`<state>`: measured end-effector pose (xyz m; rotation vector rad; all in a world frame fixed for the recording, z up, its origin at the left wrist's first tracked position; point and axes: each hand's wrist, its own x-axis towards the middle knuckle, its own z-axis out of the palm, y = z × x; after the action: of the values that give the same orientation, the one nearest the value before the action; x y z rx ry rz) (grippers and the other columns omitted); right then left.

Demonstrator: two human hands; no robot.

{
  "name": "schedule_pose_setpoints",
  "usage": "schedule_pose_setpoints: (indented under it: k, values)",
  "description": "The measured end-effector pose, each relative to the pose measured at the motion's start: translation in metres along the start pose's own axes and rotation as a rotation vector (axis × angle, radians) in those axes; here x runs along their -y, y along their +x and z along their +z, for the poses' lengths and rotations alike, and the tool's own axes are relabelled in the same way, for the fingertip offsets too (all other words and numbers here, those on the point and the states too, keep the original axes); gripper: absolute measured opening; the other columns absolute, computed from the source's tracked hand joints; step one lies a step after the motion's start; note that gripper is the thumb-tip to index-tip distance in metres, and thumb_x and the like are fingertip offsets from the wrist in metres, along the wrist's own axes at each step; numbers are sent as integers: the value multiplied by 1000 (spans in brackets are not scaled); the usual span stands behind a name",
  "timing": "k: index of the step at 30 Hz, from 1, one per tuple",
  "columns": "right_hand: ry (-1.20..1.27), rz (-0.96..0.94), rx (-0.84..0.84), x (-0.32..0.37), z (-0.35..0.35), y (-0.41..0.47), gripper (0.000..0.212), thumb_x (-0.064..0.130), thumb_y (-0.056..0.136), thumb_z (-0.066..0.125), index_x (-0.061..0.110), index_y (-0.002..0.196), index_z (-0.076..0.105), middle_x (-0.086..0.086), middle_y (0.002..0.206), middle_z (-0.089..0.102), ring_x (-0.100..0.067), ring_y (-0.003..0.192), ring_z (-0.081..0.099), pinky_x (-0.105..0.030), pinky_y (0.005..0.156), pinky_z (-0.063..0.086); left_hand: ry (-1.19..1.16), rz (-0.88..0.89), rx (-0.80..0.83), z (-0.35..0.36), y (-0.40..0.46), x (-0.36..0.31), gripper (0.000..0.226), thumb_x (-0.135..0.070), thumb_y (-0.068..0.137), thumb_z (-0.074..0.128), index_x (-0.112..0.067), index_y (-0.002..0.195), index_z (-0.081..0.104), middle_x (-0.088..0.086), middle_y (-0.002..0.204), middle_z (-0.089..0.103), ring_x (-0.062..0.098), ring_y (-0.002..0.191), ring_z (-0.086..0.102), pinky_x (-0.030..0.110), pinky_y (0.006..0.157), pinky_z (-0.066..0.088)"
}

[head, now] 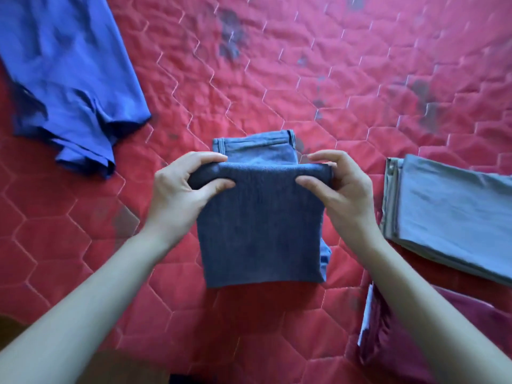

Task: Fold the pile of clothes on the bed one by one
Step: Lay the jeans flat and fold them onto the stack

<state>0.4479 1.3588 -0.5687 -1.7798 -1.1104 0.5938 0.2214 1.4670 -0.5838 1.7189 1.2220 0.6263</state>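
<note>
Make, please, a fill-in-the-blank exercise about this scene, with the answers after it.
1. Both hands, left and right, grip the folded edge of the ____.
2. The quilt under everything is ____ in colour.
3. The blue shirt lies to the person's ____.
4. The grey stack looks already ____.

Answers: jeans; red; left; folded

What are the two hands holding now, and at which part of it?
Both hands hold the folded jeans at the far folded edge: the left hand pinches its left corner, the right hand its right corner.
</note>
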Motion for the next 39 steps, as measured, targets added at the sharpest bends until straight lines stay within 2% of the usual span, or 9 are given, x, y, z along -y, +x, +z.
schedule_pose_setpoints:
  k: [3, 9, 14, 18, 22, 25, 29, 33, 39]
  values:
    - [-95, 119, 19, -35, 34, 62, 29, 33, 74, 80, 30, 96, 62, 13, 76, 63, -2, 65, 51, -21, 66, 46, 105, 102, -13, 13, 67, 24, 29, -21, 74, 81, -18, 101, 72, -8, 100, 70, 0, 91, 61, 6, 83, 40]
    - [-259, 302, 138, -109, 95, 134, 25, 37, 78, 76, 27, 98, 64, 17, 73, 56, -7, 77, 53, -26, 72, 41, 258, -83, 119, 53, 139, 95, 28, -20, 78, 77, -11, 103, 70, 6, 101, 70, 23, 96, 62, 32, 91, 44]
    - [-309, 251, 53, -124, 108, 141, 18, 42, 80, 71, 36, 94, 61, 18, 80, 64, 7, 75, 53, -17, 68, 38, 248, -34, 51, 59, 148, 111, 24, -27, 80, 75, -14, 99, 69, 0, 97, 68, 18, 91, 60, 31, 87, 45]
    - [-378, 208, -1, -125, 117, 136, 22, 44, 82, 69, 32, 99, 62, 13, 80, 65, -7, 77, 59, -28, 70, 41, 302, 16, 23, 64, 140, 113, 29, -28, 84, 71, -12, 107, 66, 5, 98, 62, 23, 89, 59, 36, 83, 46]
    - [-463, 136, -61, -128, 129, 134, 22, 39, 87, 66, 25, 104, 63, 9, 96, 68, -13, 93, 61, -18, 69, 30, 540, 85, -138, 82, 123, 112, 37, -24, 88, 64, -10, 122, 59, 9, 122, 56, 27, 109, 55, 42, 89, 46]
    - [-484, 53, -61, -131, 134, 131, 23, 32, 91, 62, 16, 108, 64, 4, 101, 67, -18, 98, 58, -22, 76, 35, 759, 279, -119, 101, 111, 111, 43, -21, 93, 50, -7, 134, 51, 13, 146, 43, 32, 138, 37, 53, 112, 27]
    - [-667, -50, -41, -130, 141, 131, 31, 27, 97, 53, 10, 122, 61, -7, 116, 63, -28, 106, 56, -35, 91, 40, 891, 261, 79, 125, 97, 120, 55, -33, 98, 32, -13, 149, 32, 10, 157, 25, 28, 146, 22, 52, 117, 8]
    - [-810, -241, -219, -124, 153, 127, 33, 17, 96, 53, 9, 127, 61, -12, 137, 55, -28, 128, 52, -49, 106, 38, 910, 230, 40, 132, 98, 131, 58, -34, 97, 30, -16, 152, 22, 9, 159, 19, 26, 147, 16, 49, 118, 0]
    - [-1037, -123, 230, -143, 158, 109, 52, 41, 104, 22, 23, 152, 25, -2, 159, 23, -23, 149, 13, -54, 119, 3, 919, 259, 15, 135, 100, 138, 59, -34, 97, 32, -18, 152, 21, 9, 160, 18, 25, 148, 14, 48, 118, -2]
